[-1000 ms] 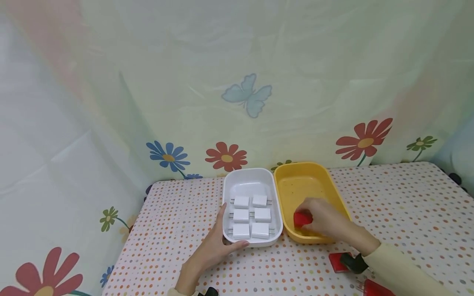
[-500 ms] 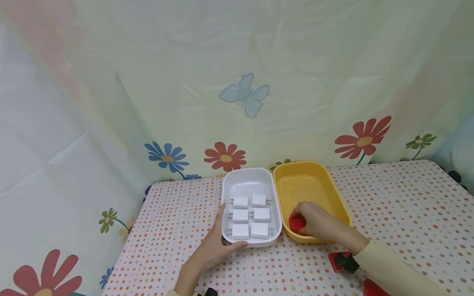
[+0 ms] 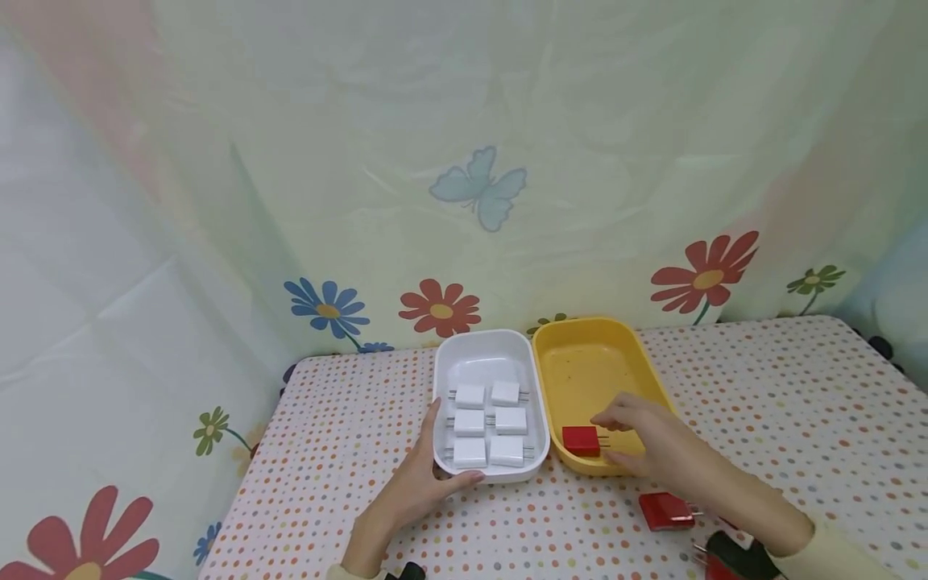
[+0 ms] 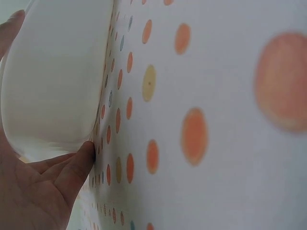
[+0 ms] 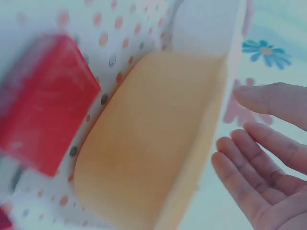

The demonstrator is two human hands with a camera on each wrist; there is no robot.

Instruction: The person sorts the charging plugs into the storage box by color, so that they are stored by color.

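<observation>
My left hand (image 3: 412, 490) rests against the near left corner of a white tray (image 3: 487, 361), its straight fingers along the side and its thumb across the front. In the left wrist view, its fingertips touch the tray's wall by the tablecloth. Several white charger plugs (image 3: 511, 420) lie in that tray in two columns, prongs sideways. A red charger plug (image 3: 581, 441) lies in the near left part of a yellow tray (image 3: 589, 358), prongs to the right. Just right of it, my right hand (image 3: 641, 435) is apart from it, thumb and fingers spread and holding nothing.
On the tablecloth right of the yellow tray lies another red charger plug (image 3: 664, 512). A further red plug (image 3: 719, 569) is partly hidden by the black right wrist camera (image 3: 739, 556). Both trays stand side by side. Behind the table hangs a flowered curtain (image 3: 348, 201).
My right hand set the red charger plug down at the yellow tray's near left, let go of it and moved back right. My left hand stayed at the white tray.
</observation>
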